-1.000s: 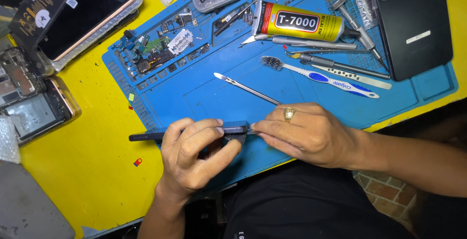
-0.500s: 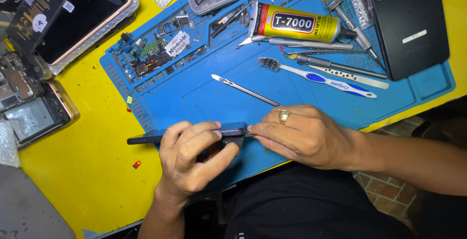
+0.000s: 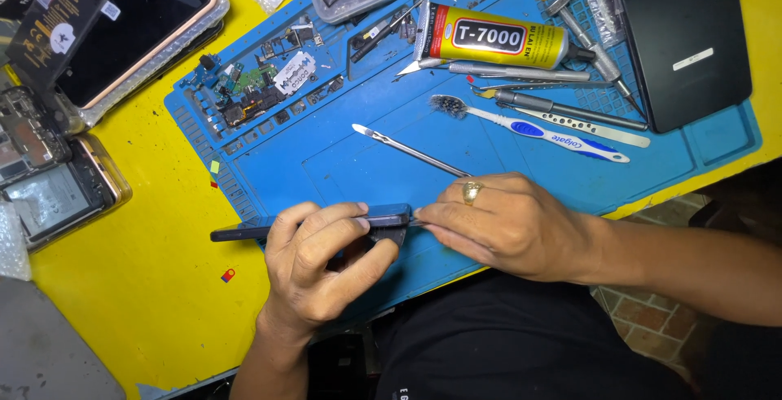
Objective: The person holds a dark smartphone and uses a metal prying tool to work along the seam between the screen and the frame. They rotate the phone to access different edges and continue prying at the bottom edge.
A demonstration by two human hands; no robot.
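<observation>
Both hands meet at the near edge of the blue work mat point(image 3: 342, 164). Left hand point(image 3: 322, 265) curls around a dark phone point(image 3: 314, 225) held on edge, fingers over its top. Right hand point(image 3: 505, 221), ring on one finger, pinches at the phone's right end. Beyond lie a metal pry tool point(image 3: 407, 149), toothbrush point(image 3: 529, 127) and yellow glue tube point(image 3: 489, 37).

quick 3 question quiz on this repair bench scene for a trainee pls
1. True or false: the left hand grips the dark phone held on edge.
2. Which lies nearest the toothbrush? A glue tube B circuit board C black phone back
3. What colour is the work mat?

Key: 1 true. 2 A. 3 blue; the right hand, wearing a ring, meets the phone's end over it.
</observation>
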